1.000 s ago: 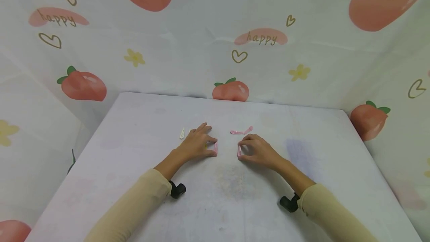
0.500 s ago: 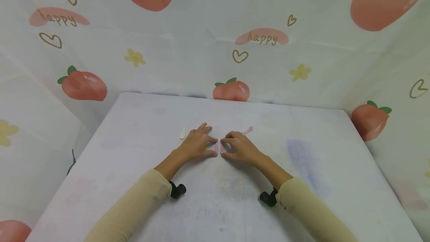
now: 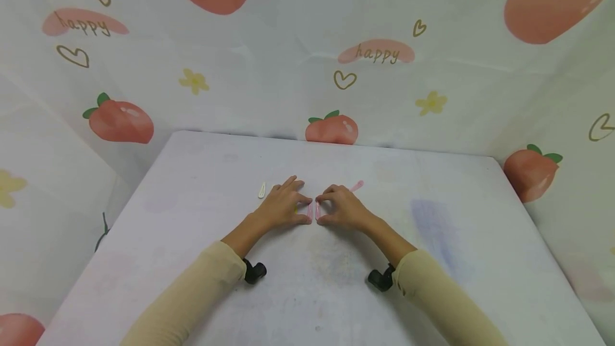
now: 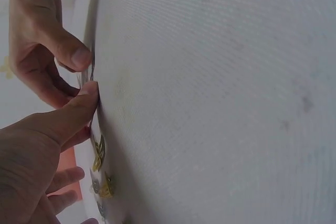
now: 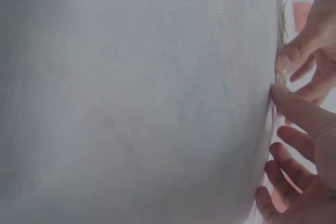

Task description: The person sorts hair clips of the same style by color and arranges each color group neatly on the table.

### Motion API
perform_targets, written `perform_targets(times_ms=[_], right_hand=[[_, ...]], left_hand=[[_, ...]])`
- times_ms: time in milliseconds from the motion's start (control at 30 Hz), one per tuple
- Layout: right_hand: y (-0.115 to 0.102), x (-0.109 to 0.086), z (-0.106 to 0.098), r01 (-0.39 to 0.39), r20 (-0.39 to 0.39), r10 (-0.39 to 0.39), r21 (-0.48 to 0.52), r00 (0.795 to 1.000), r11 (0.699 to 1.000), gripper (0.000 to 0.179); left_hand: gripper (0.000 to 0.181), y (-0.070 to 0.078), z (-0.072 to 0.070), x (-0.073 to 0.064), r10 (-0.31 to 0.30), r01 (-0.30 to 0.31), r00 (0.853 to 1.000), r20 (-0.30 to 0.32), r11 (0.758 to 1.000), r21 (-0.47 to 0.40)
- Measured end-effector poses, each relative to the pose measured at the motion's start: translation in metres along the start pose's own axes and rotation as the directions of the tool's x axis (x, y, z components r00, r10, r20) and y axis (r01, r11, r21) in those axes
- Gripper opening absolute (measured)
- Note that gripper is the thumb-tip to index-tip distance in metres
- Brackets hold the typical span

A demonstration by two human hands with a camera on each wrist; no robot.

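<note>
My left hand (image 3: 281, 204) holds a pink hair clip (image 3: 309, 210) lengthwise between thumb and index finger on the table, its other fingers spread. Right beside it, a narrow gap apart, is a second pink hair clip (image 3: 317, 211), which my right hand (image 3: 345, 208) pinches by its two ends. In the left wrist view both hands' fingertips nearly meet at the tabletop, and the clips are mostly hidden by them. Another pink hair clip (image 3: 357, 186) lies behind my right hand. A white hair clip (image 3: 261, 190) lies left of my left hand.
Yellow hair clips (image 4: 106, 187) lie by my left hand, mostly covered in the head view. The white tabletop (image 3: 317, 292) reaches back to a printed cloth backdrop (image 3: 269, 68). Black wrist cameras (image 3: 255, 272) sit under both wrists.
My right hand has moved left with its pink hair clip, bringing it next to the one in my left hand. It now covers another pink clip behind. The left hand has stayed put.
</note>
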State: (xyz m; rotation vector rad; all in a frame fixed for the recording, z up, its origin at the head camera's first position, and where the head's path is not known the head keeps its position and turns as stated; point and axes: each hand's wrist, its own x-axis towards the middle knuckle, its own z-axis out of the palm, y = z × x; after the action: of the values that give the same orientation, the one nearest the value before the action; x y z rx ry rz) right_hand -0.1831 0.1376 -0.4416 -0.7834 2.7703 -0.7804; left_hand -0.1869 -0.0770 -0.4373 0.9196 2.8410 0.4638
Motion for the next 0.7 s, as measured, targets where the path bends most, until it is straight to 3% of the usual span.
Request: perform_targets(times_ms=[167, 367, 700], right_hand=[[0.008, -0.005, -0.011, -0.011, -0.085, 0.015, 0.043, 0.996, 0.999, 0.045], [0.027, -0.007, -0.025, -0.086, -0.207, 0.079, -0.026, 0.975, 0.996, 0.038], [0.057, -0.016, -0.036, -0.198, -0.178, 0.180, -0.091, 0.967, 0.976, 0.029]], left_hand=[[0.051, 0.000, 0.001, 0.000, -0.005, 0.005, 1.000, -0.003, 1.000, 0.003], [0.051, -0.001, 0.002, 0.001, -0.003, 0.003, 1.000, -0.012, 1.000, 0.006], [0.049, -0.001, 0.002, 0.000, -0.001, 0.001, 1.000, -0.014, 1.000, 0.002]])
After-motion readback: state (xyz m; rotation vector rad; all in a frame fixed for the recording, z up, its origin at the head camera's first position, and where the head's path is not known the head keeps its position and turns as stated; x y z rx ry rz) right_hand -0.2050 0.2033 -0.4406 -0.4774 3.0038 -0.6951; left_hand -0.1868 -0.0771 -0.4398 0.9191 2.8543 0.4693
